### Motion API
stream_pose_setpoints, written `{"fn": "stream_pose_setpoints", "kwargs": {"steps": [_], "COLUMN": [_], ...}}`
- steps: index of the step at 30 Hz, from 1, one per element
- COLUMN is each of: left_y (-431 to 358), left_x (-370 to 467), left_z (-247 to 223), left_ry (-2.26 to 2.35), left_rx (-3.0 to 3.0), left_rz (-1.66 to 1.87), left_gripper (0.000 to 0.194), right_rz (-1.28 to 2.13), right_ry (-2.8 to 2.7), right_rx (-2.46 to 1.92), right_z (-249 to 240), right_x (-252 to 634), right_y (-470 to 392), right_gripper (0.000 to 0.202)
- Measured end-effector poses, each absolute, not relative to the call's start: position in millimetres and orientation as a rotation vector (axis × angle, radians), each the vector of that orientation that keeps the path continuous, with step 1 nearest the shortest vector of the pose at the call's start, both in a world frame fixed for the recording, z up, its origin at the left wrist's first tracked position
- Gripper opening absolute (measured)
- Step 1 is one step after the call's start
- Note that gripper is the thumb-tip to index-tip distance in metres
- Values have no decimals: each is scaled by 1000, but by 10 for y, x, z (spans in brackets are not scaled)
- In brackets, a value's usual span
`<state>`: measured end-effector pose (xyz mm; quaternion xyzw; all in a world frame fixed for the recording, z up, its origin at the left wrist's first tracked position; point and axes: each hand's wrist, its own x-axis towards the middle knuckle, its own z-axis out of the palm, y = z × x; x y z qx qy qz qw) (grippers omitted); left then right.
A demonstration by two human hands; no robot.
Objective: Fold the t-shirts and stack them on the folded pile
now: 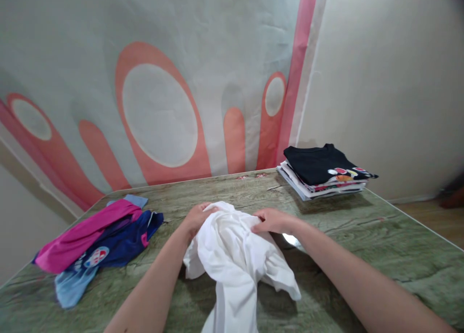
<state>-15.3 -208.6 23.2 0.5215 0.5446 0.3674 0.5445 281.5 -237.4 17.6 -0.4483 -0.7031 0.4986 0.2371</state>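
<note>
A white garment (232,255), bunched and wrinkled, lies in front of me, its lower end running out of the bottom of the view. My left hand (198,218) grips its upper left edge, with the fingertips over the cloth. On the upper right side, my right hand (271,221) pinches the same fabric between thumb and fingers. Loose folds hang between the two hands, and a sleeve-like flap (282,277) spreads to the lower right. What kind of garment it is cannot be made out from the folds.
Left on the wood-patterned table (362,255) lies a loose heap of pink and navy clothes (108,236) with light blue cloth (74,287) beneath. At the back right stands a stack of folded clothes (322,171), a black shirt on top. Behind the table hangs a printed sheet (224,43).
</note>
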Motion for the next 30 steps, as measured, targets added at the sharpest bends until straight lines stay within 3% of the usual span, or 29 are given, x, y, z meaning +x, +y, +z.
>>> {"fn": "stream_pose_setpoints", "kwargs": {"steps": [8,12,17,20,25,30], "left_y": [-1918,-1977,-2119,-2120,-2012,-1885], "left_x": [-896,-889,-707,-743,-977,-1032], "left_z": [200,166,193,231,296,193], "left_ry": [1515,1398,1108,1044,1168,1481], "left_rx": [915,904,975,917,798,884], "left_rz": [1383,1087,840,910,1090,1384], "left_gripper": [32,36,51,48,36,58], "right_rz": [867,856,555,646,969,1053], "right_ry": [-1237,-1581,-2068,-1798,-897,-677], "right_rx": [-1411,-1432,-1410,-1372,-1187,-1080], "right_z": [-84,-62,-87,-107,-88,-111], "right_x": [3226,3155,2758,2792,3228,3427], "right_y": [-1976,-2048,-2233,-2194,-1937,-1829], "right_gripper": [26,28,15,9,25,27]}}
